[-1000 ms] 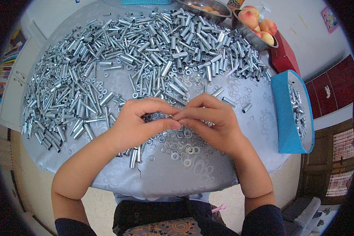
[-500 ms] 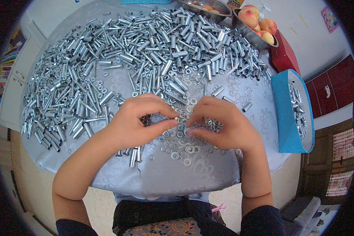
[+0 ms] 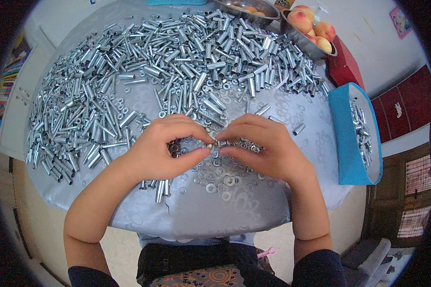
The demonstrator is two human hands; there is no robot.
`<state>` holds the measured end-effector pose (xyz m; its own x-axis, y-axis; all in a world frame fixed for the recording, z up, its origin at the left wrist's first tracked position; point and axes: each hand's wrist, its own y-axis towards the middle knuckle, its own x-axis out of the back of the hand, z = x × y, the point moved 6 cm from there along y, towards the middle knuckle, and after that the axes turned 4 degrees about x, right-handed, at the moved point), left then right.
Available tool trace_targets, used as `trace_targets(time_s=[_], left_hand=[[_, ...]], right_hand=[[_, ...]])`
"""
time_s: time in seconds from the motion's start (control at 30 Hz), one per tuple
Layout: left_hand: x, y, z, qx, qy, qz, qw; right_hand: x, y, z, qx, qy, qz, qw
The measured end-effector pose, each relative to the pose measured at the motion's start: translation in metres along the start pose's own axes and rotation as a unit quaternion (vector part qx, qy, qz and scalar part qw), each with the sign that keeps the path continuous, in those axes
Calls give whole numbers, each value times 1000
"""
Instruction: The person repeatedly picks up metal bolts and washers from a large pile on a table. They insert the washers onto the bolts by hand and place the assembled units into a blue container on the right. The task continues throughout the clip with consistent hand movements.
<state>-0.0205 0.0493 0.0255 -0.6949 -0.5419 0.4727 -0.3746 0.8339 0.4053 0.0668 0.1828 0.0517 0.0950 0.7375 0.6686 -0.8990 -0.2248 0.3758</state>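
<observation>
My left hand pinches a small metal piece between thumb and forefinger; its exact kind is mostly hidden by the fingertips. Opposite it, my right hand has thumb and fingertips drawn together almost touching that piece, and whatever they hold is too small to make out. Below both hands lies a scatter of flat washers and spring washers. Beyond them spreads a large heap of silvery metal sleeves, bolts and nuts. A few sleeves and bolts lie beside my left wrist.
On the right of the cloth-covered table stands a blue fabric bin with metal sleeves inside. Metal bowls, one with peaches, sit at the back right beside a red box. A blue basket is at the far edge.
My right hand has moved left from over the washers, bringing its fingertips up to the piece in my left hand. My left hand has barely moved.
</observation>
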Motion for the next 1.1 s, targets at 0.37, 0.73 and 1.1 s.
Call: trace_targets(time_s=[0.37, 0.73, 1.1], left_hand=[[-2, -2, 3, 33, -16, 4, 999], [-9, -4, 5, 31, 60, 57, 996], [-10, -4, 7, 31, 51, 54, 997]], right_hand=[[-8, 0, 6, 32, 11, 5, 999], [-10, 1, 13, 80, -54, -13, 995], [-11, 2, 6, 29, -23, -23, 999]])
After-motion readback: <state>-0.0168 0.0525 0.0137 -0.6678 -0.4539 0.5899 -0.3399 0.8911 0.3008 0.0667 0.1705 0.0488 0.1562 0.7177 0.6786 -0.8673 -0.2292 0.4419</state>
